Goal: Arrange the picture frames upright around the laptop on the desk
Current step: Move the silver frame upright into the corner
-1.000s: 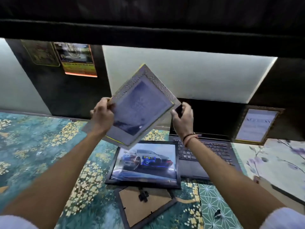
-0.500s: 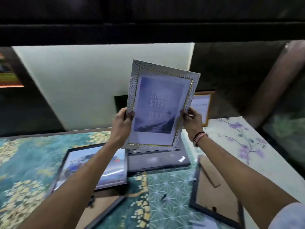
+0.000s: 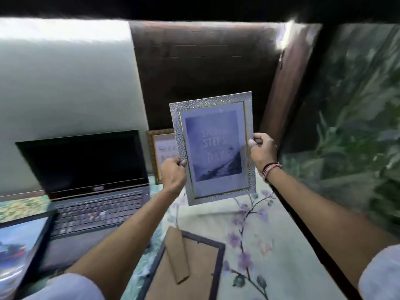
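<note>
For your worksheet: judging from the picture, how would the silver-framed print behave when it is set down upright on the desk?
The silver frame looks stiff: it stays flat though the left hand and right hand pinch only its side edges. Tall and thin, it would probably tip without a rear prop. Its glossy front suggests glass, so likely fragile.

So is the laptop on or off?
Cannot tell for sure. The laptop is open, lid up, but its screen is plain black with no picture or glow, so it may be off or only asleep.

The print in the silver frame (image 3: 213, 148) reads "STEPS" and "DAY" (other words too blurred). Lettering in the gold frame (image 3: 161, 152) behind it is illegible.
</note>
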`<state>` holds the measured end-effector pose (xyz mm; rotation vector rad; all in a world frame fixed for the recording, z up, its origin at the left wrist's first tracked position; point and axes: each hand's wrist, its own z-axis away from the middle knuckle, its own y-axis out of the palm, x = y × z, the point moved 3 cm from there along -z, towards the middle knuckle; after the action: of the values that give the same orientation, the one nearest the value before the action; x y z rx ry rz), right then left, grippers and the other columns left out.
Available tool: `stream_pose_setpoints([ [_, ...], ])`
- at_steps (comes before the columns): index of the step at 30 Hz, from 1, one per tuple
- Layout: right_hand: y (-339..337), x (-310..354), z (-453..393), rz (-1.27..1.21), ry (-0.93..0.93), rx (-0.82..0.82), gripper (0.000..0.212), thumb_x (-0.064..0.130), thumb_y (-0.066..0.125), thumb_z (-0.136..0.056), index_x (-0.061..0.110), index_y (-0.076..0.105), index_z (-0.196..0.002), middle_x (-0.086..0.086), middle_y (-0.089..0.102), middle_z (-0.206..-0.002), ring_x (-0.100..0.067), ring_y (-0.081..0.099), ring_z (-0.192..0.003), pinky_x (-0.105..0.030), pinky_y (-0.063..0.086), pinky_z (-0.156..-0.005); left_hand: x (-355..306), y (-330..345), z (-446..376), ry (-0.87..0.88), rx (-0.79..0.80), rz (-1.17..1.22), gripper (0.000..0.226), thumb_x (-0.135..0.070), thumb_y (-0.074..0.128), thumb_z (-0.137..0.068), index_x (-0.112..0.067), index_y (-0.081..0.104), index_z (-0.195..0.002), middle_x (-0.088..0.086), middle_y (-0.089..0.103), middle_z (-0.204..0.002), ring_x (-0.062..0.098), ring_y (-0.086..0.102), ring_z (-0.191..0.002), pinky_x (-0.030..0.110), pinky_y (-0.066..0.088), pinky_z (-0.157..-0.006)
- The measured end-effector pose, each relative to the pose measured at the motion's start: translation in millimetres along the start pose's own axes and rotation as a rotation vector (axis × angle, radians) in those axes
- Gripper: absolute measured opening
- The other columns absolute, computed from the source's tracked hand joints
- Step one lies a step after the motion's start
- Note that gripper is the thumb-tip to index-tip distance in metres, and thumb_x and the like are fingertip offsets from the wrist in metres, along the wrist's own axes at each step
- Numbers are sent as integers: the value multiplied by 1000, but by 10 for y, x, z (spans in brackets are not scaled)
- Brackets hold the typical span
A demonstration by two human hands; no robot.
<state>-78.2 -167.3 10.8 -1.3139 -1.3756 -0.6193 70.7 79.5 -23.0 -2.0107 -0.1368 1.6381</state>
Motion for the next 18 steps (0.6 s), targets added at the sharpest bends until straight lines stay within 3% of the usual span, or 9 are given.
stream_pose_setpoints([
  [3,-31,-236,-352,-72,3,100,25,-1,54,-89,4,71,-107,-3,68,-86,-16,60,-78,-26,48,-69,-167,386,-103,-14,-72,-5,29,-14,67,-94,7,70,-74,33,69,-76,38,72,-81,44,48,-71],
  [5,-19,-418,-524,-113,7,165,24,0,50,-90,3,71,-102,-6,70,-85,-16,58,-77,-27,45,-69,-278,561,-187,2,-112,-22,29,-13,63,-96,0,67,-70,23,65,-72,30,67,-76,43,46,-70],
  [8,-2,-734,-744,-138,66,214,19,6,48,-87,2,64,-97,-18,65,-77,-18,51,-75,-34,42,-69,-454,771,-251,0,-152,-52,25,-16,58,-102,1,72,-90,11,62,-94,20,57,-87,33,37,-73],
  [10,-4,-830,-784,-152,83,232,27,3,45,-80,10,66,-96,-10,67,-79,-19,53,-76,-35,43,-69,-492,867,-251,-8,-145,-67,26,-14,53,-105,4,69,-98,10,56,-100,18,51,-90,31,39,-75],
  [13,42,-919,-818,-128,100,305,60,-10,40,-80,17,67,-126,-3,74,-99,-18,61,-87,-32,49,-76,-424,965,-210,-11,-117,-175,19,3,48,-101,8,66,-98,15,56,-106,21,49,-93,33,47,-77],
  [15,105,-986,-859,-129,118,329,64,-7,41,-81,13,58,-139,-7,74,-114,-20,66,-98,-34,55,-87,-363,996,-195,-22,-77,-224,17,11,47,-96,9,63,-102,16,52,-110,21,44,-96,30,39,-79],
  [17,148,-981,-889,-112,125,327,64,0,41,-78,14,56,-139,-14,72,-119,-19,67,-103,-41,58,-95,-343,1009,-206,-27,-40,-235,23,13,46,-95,8,61,-112,17,50,-118,20,39,-102,29,38,-84],
  [18,180,-977,-902,-107,116,337,60,1,40,-78,12,59,-134,-20,70,-117,-18,64,-97,-39,58,-91,-335,1003,-224,-24,-28,-229,27,13,46,-95,7,59,-118,17,49,-123,20,38,-105,31,40,-89],
])
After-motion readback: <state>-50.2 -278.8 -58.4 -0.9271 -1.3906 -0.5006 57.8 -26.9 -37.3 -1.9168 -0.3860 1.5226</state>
